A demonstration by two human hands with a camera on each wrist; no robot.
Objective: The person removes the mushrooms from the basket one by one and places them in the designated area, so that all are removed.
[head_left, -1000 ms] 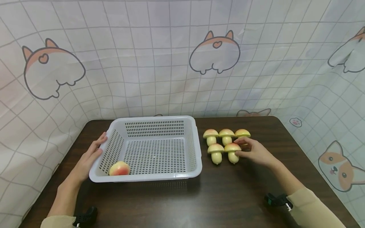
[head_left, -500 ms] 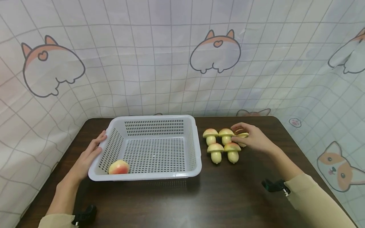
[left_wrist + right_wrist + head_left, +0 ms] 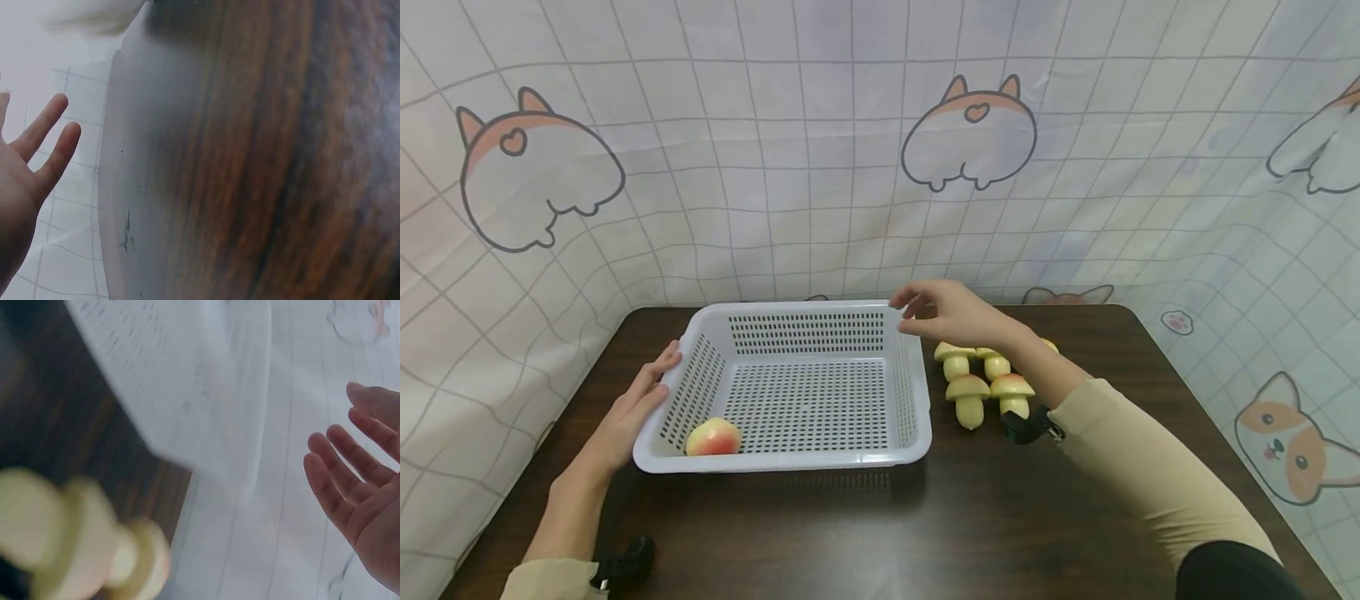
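My left hand [image 3: 628, 412] rests with fairly straight fingers on the left rim of a white perforated plastic basket [image 3: 790, 465]; the left wrist view shows the fingers spread. In the basket's front left corner lies a peach-like yellow-and-red fruit [image 3: 713, 437]. My right hand [image 3: 951, 312] hovers at the basket's back right corner, fingers loosely bent and nothing between them, as the right wrist view [image 3: 369, 487] confirms. Several toy-like mushrooms with pale green stems and reddish-yellow caps, such as the front left mushroom [image 3: 968, 402], stand in two rows under my right forearm, which partly hides them.
The dark brown wooden table [image 3: 850, 542] carries everything. A white gridded cloth [image 3: 790, 150] with cartoon dogs hangs behind and at both sides. Black straps with small devices sit at both wrists, near the beige sleeves [image 3: 1150, 458].
My right hand has left the back right mushroom and swung left and away to the basket's far right corner. The mushrooms still stand in their rows. My left hand stays on the rim.
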